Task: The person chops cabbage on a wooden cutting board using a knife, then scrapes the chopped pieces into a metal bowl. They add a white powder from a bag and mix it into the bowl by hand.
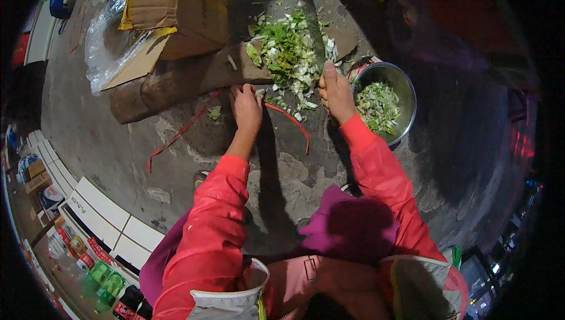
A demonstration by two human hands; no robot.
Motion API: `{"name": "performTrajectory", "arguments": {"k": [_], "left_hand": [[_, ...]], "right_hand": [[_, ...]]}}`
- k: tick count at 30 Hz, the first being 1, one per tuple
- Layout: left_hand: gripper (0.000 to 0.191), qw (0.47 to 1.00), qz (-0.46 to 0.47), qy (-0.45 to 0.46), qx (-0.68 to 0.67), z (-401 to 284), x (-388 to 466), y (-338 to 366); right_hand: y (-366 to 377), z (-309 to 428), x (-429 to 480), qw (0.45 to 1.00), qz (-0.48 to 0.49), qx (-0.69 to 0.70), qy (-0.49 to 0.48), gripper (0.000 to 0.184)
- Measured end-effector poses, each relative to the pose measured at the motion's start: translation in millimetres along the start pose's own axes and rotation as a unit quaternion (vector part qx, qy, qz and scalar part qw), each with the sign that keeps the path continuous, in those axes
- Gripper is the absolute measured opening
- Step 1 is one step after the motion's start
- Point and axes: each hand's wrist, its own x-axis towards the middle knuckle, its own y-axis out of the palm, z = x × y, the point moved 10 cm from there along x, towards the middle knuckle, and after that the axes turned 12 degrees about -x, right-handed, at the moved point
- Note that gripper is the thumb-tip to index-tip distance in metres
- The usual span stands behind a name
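Note:
My right hand (337, 93) grips the handle of a long, dark-bladed knife (312, 22), whose blade points away across a heap of chopped leafy greens (287, 48). The heap lies on flattened cardboard (256, 66) and the floor around it. My left hand (247, 106) is at the near edge of the cardboard with its fingers bent around a small pale piece, which I cannot identify. Red strips (181, 132) lie on both sides of this hand. To the right of my right hand, a round metal bowl (412, 99) holds more chopped greens (378, 107).
A cardboard box (201, 15) stands at the upper left beside clear plastic wrap (97, 46). A long brown piece (150, 97) lies below it. White panels (101, 207) and plastic bottles (106, 280) are at lower left. Dark shadow covers the right side.

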Motion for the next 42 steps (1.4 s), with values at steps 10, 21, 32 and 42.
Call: {"name": "performTrajectory", "arguments": {"k": [10,21,32,42], "left_hand": [[0.03,0.976,0.031,-0.03,-0.215,-81.1,89.1,37.9],[0.061,0.996,0.042,-0.035,-0.068,-61.5,68.5,31.3],[0.06,0.991,0.066,-0.044,-0.106,-56.8,65.2,43.6],[0.06,0.995,0.077,0.056,-0.024,-70.3,82.6,19.5]], "right_hand": [[-11.3,37.4,-20.2,0.99,0.004,0.135,0.028,0.058],[9.7,33.7,1.8,0.976,-0.016,-0.203,-0.073,0.064],[16.8,20.3,-3.7,0.994,-0.012,-0.09,-0.063,0.068],[5.5,14.1,-3.6,0.993,-0.051,-0.101,-0.045,0.067]]}}
